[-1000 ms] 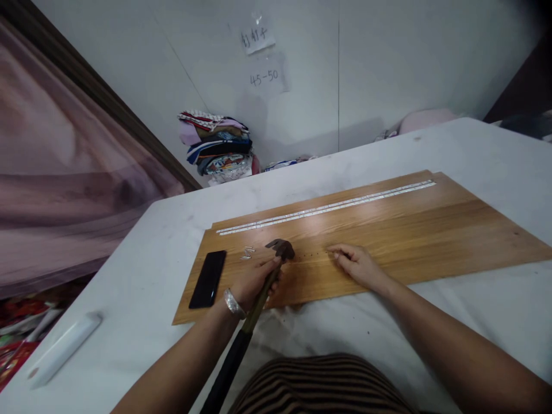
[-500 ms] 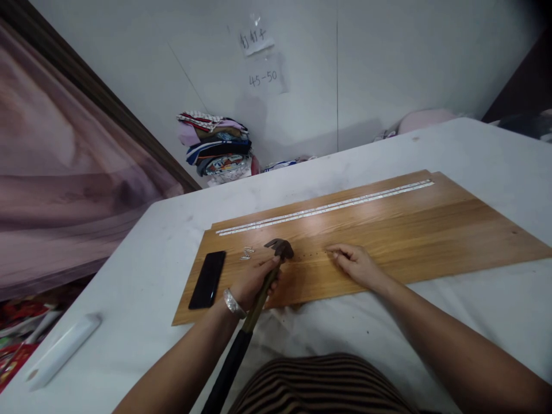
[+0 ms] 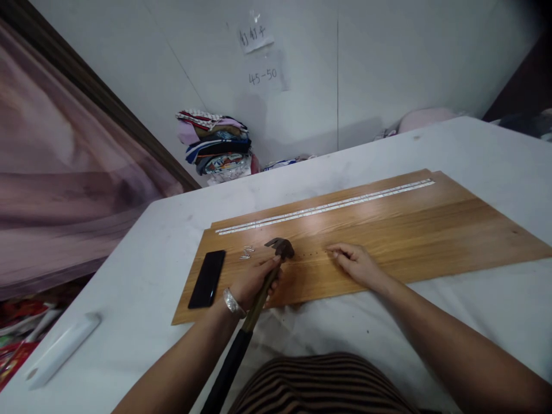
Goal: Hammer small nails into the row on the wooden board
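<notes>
A long wooden board (image 3: 431,224) lies across a white table (image 3: 142,270). My left hand (image 3: 254,279) is closed round the handle of a claw hammer (image 3: 280,248), close to its dark head, which rests on the board. My right hand (image 3: 356,263) lies on the board to the right, fingertips pinched together at a row of small dark dots (image 3: 313,253). Whatever the fingertips pinch is too small to see. A few loose nails (image 3: 247,252) lie just left of the hammer head.
A black phone (image 3: 207,278) lies on the board's left end. Two thin pale strips (image 3: 328,206) run along the board's far side. A white oblong object (image 3: 62,348) sits near the table's left edge. Folded clothes (image 3: 215,146) are stacked by the wall.
</notes>
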Tool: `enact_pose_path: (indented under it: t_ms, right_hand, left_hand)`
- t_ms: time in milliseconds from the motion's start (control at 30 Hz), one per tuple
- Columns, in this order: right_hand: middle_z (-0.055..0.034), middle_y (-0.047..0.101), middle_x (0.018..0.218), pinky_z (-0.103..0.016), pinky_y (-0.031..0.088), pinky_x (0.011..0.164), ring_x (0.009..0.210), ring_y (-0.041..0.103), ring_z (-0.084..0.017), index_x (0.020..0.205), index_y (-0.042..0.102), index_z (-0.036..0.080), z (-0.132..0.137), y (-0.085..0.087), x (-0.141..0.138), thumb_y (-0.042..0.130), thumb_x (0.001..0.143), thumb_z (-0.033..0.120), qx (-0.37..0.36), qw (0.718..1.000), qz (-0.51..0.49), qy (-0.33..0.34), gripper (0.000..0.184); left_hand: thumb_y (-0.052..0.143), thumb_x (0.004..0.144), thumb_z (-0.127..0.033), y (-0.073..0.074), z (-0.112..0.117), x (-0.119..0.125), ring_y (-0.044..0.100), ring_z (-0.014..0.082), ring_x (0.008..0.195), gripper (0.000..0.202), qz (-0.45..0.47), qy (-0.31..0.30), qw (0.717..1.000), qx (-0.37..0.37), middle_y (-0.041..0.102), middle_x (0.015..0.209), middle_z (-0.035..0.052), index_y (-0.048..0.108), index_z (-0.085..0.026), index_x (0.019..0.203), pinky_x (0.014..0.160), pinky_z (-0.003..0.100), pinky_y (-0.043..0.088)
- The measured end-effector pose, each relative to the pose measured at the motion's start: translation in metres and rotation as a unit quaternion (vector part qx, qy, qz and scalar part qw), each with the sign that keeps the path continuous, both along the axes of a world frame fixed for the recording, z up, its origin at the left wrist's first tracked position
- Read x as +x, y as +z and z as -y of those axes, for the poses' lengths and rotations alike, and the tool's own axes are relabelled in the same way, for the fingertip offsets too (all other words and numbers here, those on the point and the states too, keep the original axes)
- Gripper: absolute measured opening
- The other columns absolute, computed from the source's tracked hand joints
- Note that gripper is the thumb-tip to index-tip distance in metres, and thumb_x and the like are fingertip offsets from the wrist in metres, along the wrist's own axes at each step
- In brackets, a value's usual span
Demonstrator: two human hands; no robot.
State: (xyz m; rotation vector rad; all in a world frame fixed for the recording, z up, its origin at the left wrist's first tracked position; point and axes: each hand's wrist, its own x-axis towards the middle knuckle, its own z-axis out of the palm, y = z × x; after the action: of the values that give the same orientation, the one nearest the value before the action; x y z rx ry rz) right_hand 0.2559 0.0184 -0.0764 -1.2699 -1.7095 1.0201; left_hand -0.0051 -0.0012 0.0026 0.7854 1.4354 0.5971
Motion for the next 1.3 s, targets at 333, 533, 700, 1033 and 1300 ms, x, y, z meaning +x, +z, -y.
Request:
enact_pose_path:
  t_ms: [333, 533, 700, 1033, 1300]
  right_hand:
    - [-0.0080, 0.074, 0.088, -0.031, 0.051, 0.073, 0.079, 0.067, -0.020, 0.098, 0.072, 0.015, -0.0011, -0.0039, 0.0011, 0.049, 0.082, 0.029, 0.014, 1.000, -0.011, 0.006, 0.031]
    - [-0.0079, 0.074, 0.085, -0.031, 0.052, 0.070, 0.075, 0.067, -0.019, 0.100, 0.071, 0.014, -0.0015, -0.0047, 0.0012, 0.048, 0.082, 0.029, 0.007, 1.000, -0.004, 0.009, 0.033]
    - [-0.0074, 0.074, 0.087, -0.030, 0.051, 0.069, 0.074, 0.066, -0.019, 0.098, 0.071, 0.015, -0.0014, -0.0047, 0.0008, 0.048, 0.082, 0.030, 0.014, 1.000, -0.011, 0.005, 0.032]
    - [-0.0040, 0.070, 0.073, -0.026, 0.048, 0.060, 0.065, 0.062, -0.016, 0.098, 0.072, 0.015, -0.0006, -0.0056, 0.0004, 0.048, 0.082, 0.030, 0.004, 1.000, -0.014, 0.004, 0.032]
    - [-0.0061, 0.073, 0.085, -0.028, 0.050, 0.068, 0.074, 0.065, -0.018, 0.099, 0.071, 0.016, -0.0014, -0.0056, 0.0013, 0.048, 0.082, 0.029, 0.015, 1.000, -0.008, 0.008, 0.031]
  left_hand:
    - [0.067, 0.071, -0.052, 0.0002, 0.0007, 0.0000, 0.046, 0.0061, 0.041, 0.046, -0.003, 0.002, 1.000, 0.002, 0.057, 0.064, -0.0007, 0.059, -0.013, 0.095, 0.035, 0.016, 0.031]
    - [0.067, 0.070, -0.051, 0.0023, 0.0005, -0.0005, 0.046, 0.0057, 0.042, 0.048, 0.016, -0.003, 1.000, 0.008, 0.057, 0.065, -0.0006, 0.058, -0.013, 0.098, 0.035, 0.016, 0.032]
    - [0.067, 0.071, -0.050, 0.0015, -0.0002, 0.0000, 0.046, 0.0058, 0.042, 0.047, 0.013, -0.002, 1.000, 0.008, 0.056, 0.063, -0.0009, 0.059, -0.013, 0.100, 0.035, 0.016, 0.031]
    - [0.068, 0.069, -0.051, 0.0066, -0.0006, 0.0023, 0.046, 0.0059, 0.042, 0.048, 0.022, -0.001, 1.000, 0.013, 0.057, 0.063, -0.0012, 0.059, -0.013, 0.098, 0.036, 0.016, 0.031]
    - [0.066, 0.070, -0.053, -0.0012, -0.0009, 0.0002, 0.045, 0.0061, 0.041, 0.047, -0.002, -0.005, 1.000, 0.013, 0.057, 0.063, -0.0001, 0.060, -0.013, 0.093, 0.035, 0.017, 0.031]
